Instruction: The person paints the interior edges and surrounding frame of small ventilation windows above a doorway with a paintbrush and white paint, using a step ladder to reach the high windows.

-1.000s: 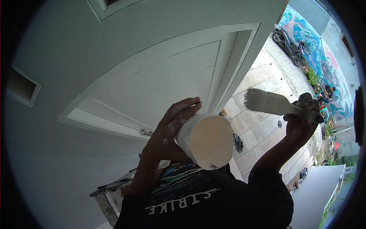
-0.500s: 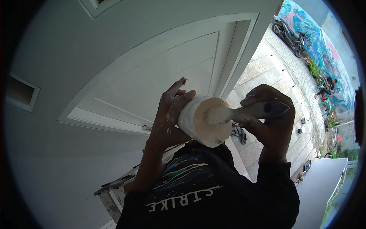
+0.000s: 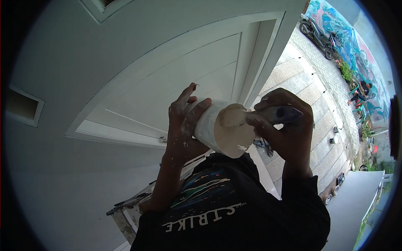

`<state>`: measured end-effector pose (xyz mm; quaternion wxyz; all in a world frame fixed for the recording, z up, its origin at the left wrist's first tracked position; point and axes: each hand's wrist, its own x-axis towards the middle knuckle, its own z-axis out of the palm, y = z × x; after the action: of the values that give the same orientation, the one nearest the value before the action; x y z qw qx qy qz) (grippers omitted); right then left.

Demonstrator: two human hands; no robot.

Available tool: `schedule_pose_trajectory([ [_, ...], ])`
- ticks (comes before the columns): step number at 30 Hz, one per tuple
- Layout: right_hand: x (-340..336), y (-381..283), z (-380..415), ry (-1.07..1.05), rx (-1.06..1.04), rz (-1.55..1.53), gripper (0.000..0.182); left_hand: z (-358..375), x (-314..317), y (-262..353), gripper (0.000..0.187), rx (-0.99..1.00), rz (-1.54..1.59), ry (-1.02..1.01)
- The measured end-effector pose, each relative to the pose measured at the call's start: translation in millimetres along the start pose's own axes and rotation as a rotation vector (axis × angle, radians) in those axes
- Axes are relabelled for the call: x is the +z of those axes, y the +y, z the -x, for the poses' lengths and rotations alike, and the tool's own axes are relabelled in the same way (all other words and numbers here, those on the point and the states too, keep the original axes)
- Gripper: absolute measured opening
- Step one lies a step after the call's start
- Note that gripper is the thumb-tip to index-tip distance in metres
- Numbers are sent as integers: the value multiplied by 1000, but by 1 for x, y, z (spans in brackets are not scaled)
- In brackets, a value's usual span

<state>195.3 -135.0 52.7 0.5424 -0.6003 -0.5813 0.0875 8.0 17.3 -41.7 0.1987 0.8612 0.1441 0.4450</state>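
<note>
In the middle of the head view, my left hand (image 3: pixel 183 129) is wrapped around a whitish, paint-smeared container (image 3: pixel 204 127), tilted so that its round mouth faces the camera. Cream-coloured paint (image 3: pixel 233 140) shows inside it. My right hand (image 3: pixel 289 125) grips the handle of a paintbrush (image 3: pixel 281 113). The brush's bristles (image 3: pixel 231 118) are down in the paint near the upper rim, and their tips are hidden. White specks of paint dot both hands.
A white panelled door (image 3: pixel 180 79) in a pale wall stands beyond the container. Behind my left forearm is a paint-stained wooden stand or ladder (image 3: pixel 125 215). Outside at right are a paved yard (image 3: pixel 293 71), a parked motorbike (image 3: pixel 318 37) and a seated person (image 3: pixel 362 91).
The brush has pushed deeper into the container, and my right hand has moved left toward its rim. The container has shifted slightly in my left hand's hold.
</note>
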Motion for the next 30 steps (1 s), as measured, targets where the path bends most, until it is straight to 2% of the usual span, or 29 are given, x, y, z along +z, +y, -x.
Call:
schedule_pose_trajectory([
  [2,-2,6,2,60,-37,-35,22,-2,-1,-2,103,23,-73,-3],
  [4,-4,9,7,183,123,-269,18,-5,-2,1,105,1,-71,-8],
  [5,-5,10,7,182,114,-270,18,-7,-2,3,107,-24,-66,-15],
  [7,-8,11,8,313,162,-472,17,-10,-2,5,106,-49,-96,-12],
  [9,-13,17,10,333,192,-505,17,-12,-3,7,105,-74,-124,-10],
  [11,-24,31,10,161,-114,-94,21,-15,-4,9,103,-157,-130,-55],
  [12,-27,27,9,106,-155,1,22,-17,-4,12,103,-154,-131,-51],
  [13,-28,24,7,109,-158,2,22,-20,-5,14,102,-177,-169,-70],
  [15,-27,21,-2,-10,-382,137,23,-23,-4,16,101,-192,-207,-91],
  [17,-29,23,-6,-15,-421,130,18,-28,-3,15,107,-201,-211,-65],
  [19,-23,31,-4,253,-47,-390,12,-32,2,12,109,-170,-168,-18],
  [21,-23,52,-6,359,43,-655,21,-38,7,13,112,-137,-120,37],
  [23,-18,73,-2,406,155,-951,26,-46,11,18,117,-181,-88,8],
  [27,-4,102,7,426,245,-1402,26,-60,23,21,116,-137,-96,6],
  [30,-2,115,2,359,135,-1604,24,-66,33,18,116,-117,-16,28],
])
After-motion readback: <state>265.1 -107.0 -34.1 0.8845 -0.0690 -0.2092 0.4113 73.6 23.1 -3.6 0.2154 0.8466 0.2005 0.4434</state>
